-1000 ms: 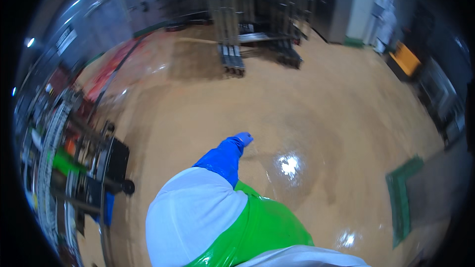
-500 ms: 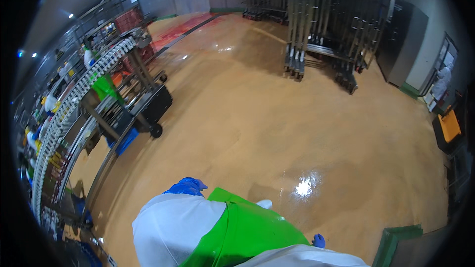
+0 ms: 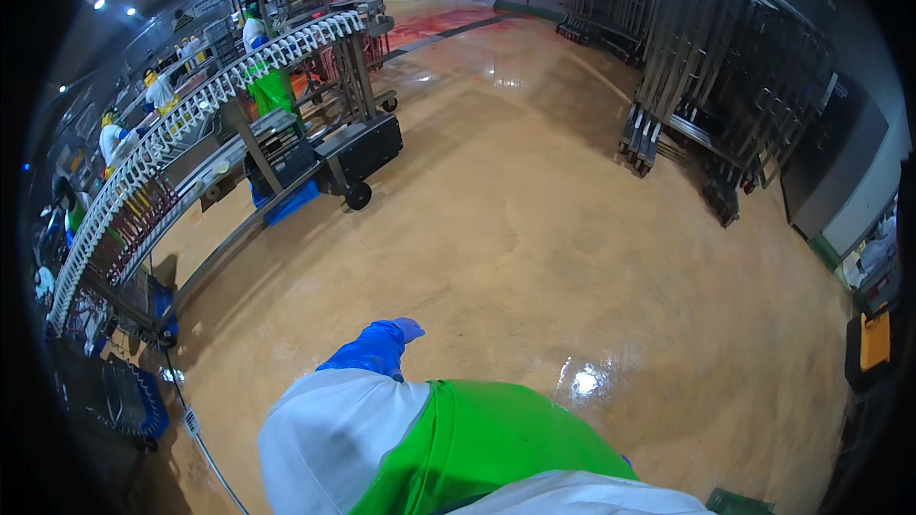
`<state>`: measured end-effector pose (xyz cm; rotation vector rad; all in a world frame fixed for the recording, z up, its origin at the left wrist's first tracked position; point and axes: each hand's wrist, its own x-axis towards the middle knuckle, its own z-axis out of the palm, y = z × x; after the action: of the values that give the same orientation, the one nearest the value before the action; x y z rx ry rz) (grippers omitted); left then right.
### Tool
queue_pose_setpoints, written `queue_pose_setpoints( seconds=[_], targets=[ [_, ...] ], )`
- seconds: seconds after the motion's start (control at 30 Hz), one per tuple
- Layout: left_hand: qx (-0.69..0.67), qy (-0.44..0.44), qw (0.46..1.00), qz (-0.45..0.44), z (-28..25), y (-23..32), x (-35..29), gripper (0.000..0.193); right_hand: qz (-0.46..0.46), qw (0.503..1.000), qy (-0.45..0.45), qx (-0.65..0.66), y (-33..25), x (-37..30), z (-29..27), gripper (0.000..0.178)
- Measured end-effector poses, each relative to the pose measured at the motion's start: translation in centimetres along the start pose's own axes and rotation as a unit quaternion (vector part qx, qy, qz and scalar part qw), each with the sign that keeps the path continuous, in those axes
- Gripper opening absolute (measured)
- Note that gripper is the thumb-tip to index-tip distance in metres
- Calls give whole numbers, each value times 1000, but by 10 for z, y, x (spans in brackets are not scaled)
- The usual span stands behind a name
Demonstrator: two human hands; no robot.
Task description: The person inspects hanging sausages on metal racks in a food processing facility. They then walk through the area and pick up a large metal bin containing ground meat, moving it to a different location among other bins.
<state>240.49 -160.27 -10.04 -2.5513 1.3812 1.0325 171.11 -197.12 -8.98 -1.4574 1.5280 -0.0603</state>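
Observation:
My left hand [image 3: 410,329], in a blue glove with a blue cover over the sleeve, reaches forward over the floor. Its fingers look loosely stretched, and I see nothing in it. No object is near enough for it to touch. At the right edge of my bright green apron [image 3: 496,429] a sliver of blue marks my right hand [image 3: 627,460]. The apron and my white sleeve hide the rest, so its fingers do not show.
A curved conveyor [image 3: 205,105] with pale links runs along the left, people in aprons beyond it. Its frame stands on casters [image 3: 358,195]. A cable [image 3: 205,443] lies at lower left. Metal racks [image 3: 706,76] and a dark cabinet [image 3: 830,157] stand right; wet tan floor [image 3: 496,219] lies between.
The view has turned left and moved forward, so the conveyor and racks sit further right. My left hand has swung forward. My right hand has slipped mostly behind the apron.

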Motion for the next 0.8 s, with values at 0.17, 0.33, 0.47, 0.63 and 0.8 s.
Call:
queue_pose_setpoints(
  seconds=[0.17, 0.33, 0.47, 0.63, 0.8],
  targets=[
    [-46, 30, 998, -13, -3, -46, -19, 51, -40, 997, 15, 62, -43, 4, 45, 38],
    [-40, 43, 998, -36, 23, -126, -60, 50, -31, 993, -52, -97, 1, 26, 116, 48],
    [-82, 22, 990, -110, 64, -191, -90, 59, -68, 961, -162, -213, 35, 44, 174, 54],
    [-116, -30, 978, -171, 84, -205, -99, 55, -33, 984, -123, -124, 34, 4, 180, 55],
    [-44, -18, 996, -73, 78, -202, -85, 53, 60, 993, -94, -50, -71, -88, 176, 56]
  ],
)
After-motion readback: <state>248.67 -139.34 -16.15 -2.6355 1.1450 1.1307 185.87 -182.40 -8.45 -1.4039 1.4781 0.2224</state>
